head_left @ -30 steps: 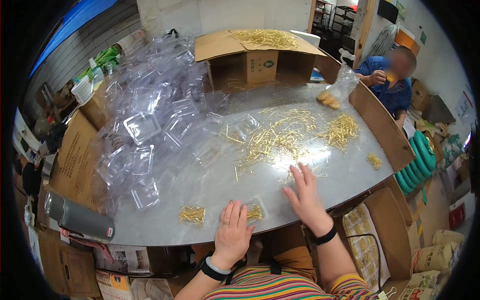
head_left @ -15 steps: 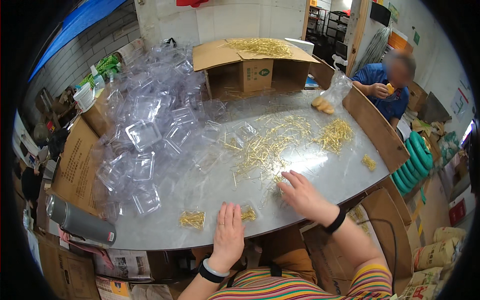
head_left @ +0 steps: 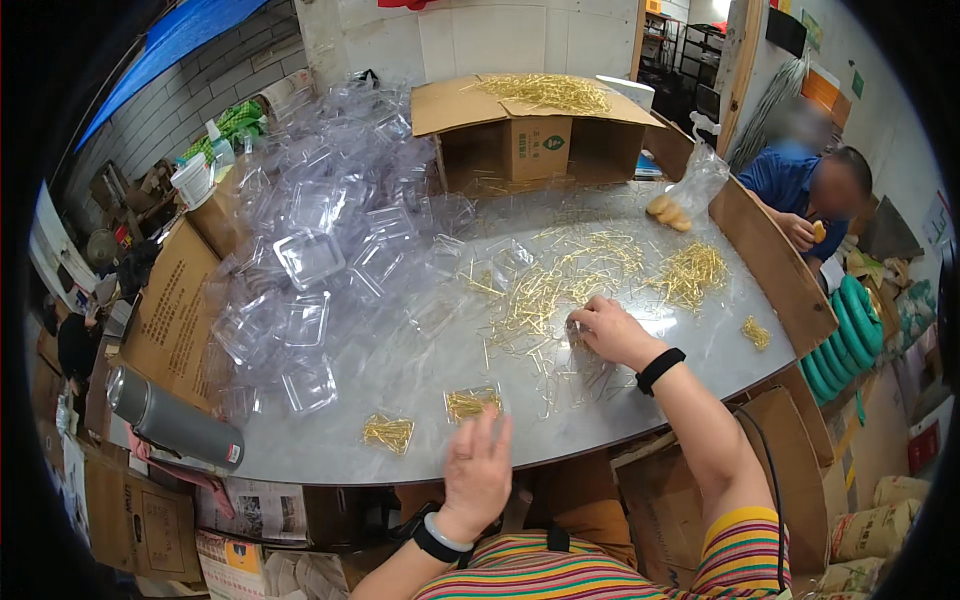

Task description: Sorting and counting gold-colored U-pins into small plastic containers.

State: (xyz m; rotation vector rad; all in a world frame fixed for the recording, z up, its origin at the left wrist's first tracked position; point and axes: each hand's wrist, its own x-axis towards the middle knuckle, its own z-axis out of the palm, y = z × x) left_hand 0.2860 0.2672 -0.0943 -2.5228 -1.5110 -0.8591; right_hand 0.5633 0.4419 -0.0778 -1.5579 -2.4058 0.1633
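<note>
My left hand is raised at the table's near edge, fingers stretched out, slightly blurred and holding nothing. Just beyond its fingertips lies a clear plastic box filled with gold wire hooks. A second filled clear box sits to its left. My right hand reaches down into the loose gold wire hooks at the middle of the table. Its fingers are bent and drawn together on some of the hooks; the fingertips are partly hidden. A denser heap of gold hooks lies farther right.
A large pile of clear plastic boxes covers the left. A cardboard box with gold hooks on top stands at the back. A grey flask lies at the left edge. Beyond the right cardboard wall a person holds food.
My left hand has lifted off the right-hand filled box and drawn back toward me. My right hand's fingers have closed down onto the hooks. The view has shifted slightly.
</note>
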